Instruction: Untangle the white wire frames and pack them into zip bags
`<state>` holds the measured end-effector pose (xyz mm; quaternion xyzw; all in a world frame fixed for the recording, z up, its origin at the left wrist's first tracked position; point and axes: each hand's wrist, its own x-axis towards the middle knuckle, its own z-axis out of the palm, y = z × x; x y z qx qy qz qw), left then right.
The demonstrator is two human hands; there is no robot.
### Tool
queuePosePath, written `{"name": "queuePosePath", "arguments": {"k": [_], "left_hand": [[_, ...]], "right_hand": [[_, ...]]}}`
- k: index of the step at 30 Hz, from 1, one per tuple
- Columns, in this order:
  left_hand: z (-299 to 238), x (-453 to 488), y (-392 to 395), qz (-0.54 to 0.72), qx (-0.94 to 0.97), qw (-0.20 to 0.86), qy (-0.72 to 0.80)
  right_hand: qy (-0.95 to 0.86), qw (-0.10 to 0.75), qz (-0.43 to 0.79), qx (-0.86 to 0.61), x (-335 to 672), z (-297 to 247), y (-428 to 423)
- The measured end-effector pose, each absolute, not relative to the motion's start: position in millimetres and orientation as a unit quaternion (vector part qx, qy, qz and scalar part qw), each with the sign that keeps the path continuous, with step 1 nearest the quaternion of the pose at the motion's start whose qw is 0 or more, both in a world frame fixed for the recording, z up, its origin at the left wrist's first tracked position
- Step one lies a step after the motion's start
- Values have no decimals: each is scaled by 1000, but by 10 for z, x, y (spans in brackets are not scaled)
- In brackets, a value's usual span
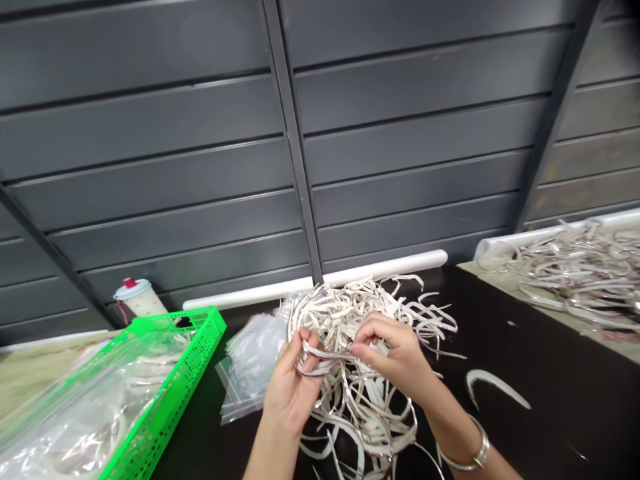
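Held strips: a few thin, white, curved bands (327, 360) stretched between the two hands, just above the near middle of the table and over the heap they come from.
Left hand: the left hand (293, 383) is closed on the left end of the bands — thumb on top, fingers curled under, palm turned up toward the camera.
Right hand: the right hand (395, 353) pinches the right end, fingertips drawn tight together on the bands; a silver bangle (475, 457) sits on that wrist.
Heap: a tangled pile of white strips (380, 307) lies under and behind both hands, spreading from the wall edge down to the near edge of the view.
Table: dark, glossy table (550, 413) beneath it all.
Loose strip: one curved band (495, 385) lies alone on the table, right of the heap and apart from it.
Small bags: a stack of clear zip bags (250, 363) just left of the heap, touching it.
Basket: a green perforated basket (175, 387) further left — a large clear plastic bag (75, 413) lies in it.
Bottle: a white bottle with a red cap (137, 297) behind the basket.
Back edge: a white tube (385, 268) runs along the foot of the grey slatted wall (200, 167).
Far right: a second pile of strips (575, 273) on a beige surface, well apart from the hands.
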<state>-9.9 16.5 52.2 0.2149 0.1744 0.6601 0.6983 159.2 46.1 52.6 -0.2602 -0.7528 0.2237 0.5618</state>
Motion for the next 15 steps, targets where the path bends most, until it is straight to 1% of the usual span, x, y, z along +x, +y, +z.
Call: {"name": "queuePosePath", "arguments": {"k": [7, 12, 15], "left_hand": [[526, -23, 116, 680, 296, 621, 255], [508, -1, 151, 674, 285, 604, 316], [493, -2, 193, 674, 278, 586, 353]], "right_hand": [[-821, 514, 81, -236, 1378, 417, 359], [-820, 512, -3, -258, 1297, 376, 377], [-835, 479, -32, -269, 1300, 366, 415]]}}
